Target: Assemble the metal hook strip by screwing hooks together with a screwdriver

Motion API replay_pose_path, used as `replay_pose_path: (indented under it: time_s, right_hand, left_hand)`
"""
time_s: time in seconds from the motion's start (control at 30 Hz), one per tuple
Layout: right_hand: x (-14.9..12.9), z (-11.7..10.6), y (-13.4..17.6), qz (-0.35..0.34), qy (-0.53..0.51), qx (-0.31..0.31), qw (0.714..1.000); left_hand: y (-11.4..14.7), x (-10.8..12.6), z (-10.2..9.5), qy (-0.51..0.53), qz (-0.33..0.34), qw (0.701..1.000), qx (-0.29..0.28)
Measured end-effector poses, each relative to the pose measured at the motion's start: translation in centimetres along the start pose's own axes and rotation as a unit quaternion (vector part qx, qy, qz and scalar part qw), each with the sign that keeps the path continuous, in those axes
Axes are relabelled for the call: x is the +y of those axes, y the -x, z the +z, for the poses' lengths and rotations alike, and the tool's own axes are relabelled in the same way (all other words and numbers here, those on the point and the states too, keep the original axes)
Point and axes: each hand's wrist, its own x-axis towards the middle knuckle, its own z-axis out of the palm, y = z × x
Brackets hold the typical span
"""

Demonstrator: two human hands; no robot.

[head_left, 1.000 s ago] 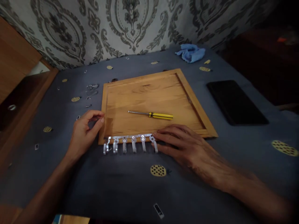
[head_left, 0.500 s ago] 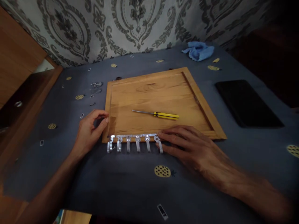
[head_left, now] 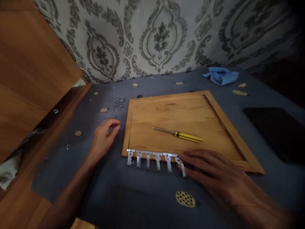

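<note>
A metal hook rail with several hooks lies along the near edge of a framed wooden board, its hooks hanging over that edge. My right hand grips the rail's right end, with the fingers over it and the thumb beside the last hook. To the left of the board, my left hand hovers over the cloth with thumb and forefinger brought together; anything between them is too small to make out. A screwdriver with a yellow and black handle rests on the board, its tip toward the left.
Small metal parts lie on the grey cloth beyond my left hand. A dark flat object is at the right, and a crumpled blue cloth at the back. Wooden furniture borders the left side; a patterned curtain hangs behind.
The view has swung, so everything sits lower and further right. My left hand has drawn away from the board's left edge, its fingertips closer together. My right hand stays on the hook rail.
</note>
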Motion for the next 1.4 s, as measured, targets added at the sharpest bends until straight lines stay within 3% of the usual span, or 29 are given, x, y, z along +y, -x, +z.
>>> replay_pose_path:
  time_s: [0.17, 0.4, 0.57, 0.73, 0.83, 1.13, 1.27, 1.4]
  right_hand:
    - [1.4, 0.7, 1.0, 0.001, -0.013, -0.056, 0.998]
    - [3.5, 3.2, 2.7, -0.037, 0.017, 0.019, 0.999]
    - [3.5, 3.7, 3.4, 0.016, 0.003, 0.012, 1.000]
    - [2.9, 3.0, 2.4, -0.012, 0.014, 0.016, 1.000]
    - [1.8, 1.9, 1.3, -0.044, 0.033, 0.049, 0.997]
    - [-0.8, -0.7, -0.7, -0.015, 0.006, -0.012, 1.000]
    - [-1.2, -0.7, -0.8, -0.012, 0.010, 0.001, 1.000]
    - [-1.6, -1.3, -1.4, -0.017, 0.006, -0.011, 1.000]
  left_hand:
    - [-1.3, -4.7, 0.0, -0.010, -0.048, 0.998, 0.046]
    - [-2.5, -6.9, 0.6, -0.063, -0.063, 0.995, 0.048]
    - [-3.3, -6.8, 0.9, -0.127, -0.055, 0.990, 0.020]
    - [-4.2, -6.5, 0.9, -0.178, -0.050, 0.983, -0.005]
    - [-4.5, -6.5, 0.5, -0.191, -0.043, 0.980, -0.025]
    - [-4.3, -6.3, -0.5, -0.175, -0.001, 0.983, -0.050]
    - [-4.0, -5.1, -0.7, -0.155, 0.014, 0.986, -0.050]
    - [-3.5, -2.3, -0.4, -0.123, 0.035, 0.989, -0.071]
